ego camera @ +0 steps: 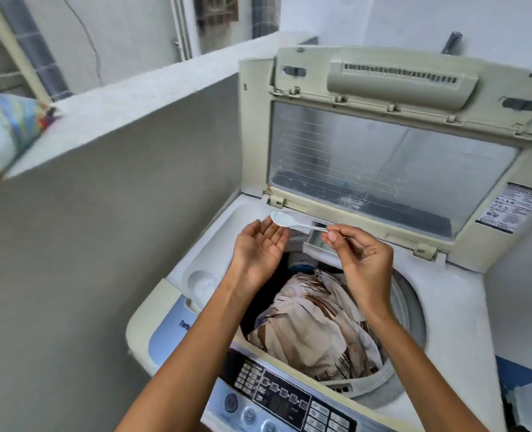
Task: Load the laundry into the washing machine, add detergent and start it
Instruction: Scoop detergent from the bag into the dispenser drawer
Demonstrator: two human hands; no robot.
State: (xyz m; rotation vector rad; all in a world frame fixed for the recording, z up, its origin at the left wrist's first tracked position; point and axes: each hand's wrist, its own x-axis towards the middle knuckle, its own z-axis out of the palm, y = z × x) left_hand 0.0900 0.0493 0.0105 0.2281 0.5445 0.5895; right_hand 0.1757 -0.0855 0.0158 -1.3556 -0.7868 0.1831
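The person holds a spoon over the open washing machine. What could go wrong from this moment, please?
The spoon, pinched only at its handle end by the right hand, could tip and spill any detergent past the open left hand onto the machine's top. It could also slip in among the laundry. The raised lid might fall on the hands.

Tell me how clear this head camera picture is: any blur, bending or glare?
Head view: soft even daylight, no harsh shadows; the wide lens bows the edges of the washing machine lid; the colourful cloth at the left edge is smeared; the plastic spoon in the right hand looks fairly sharp.
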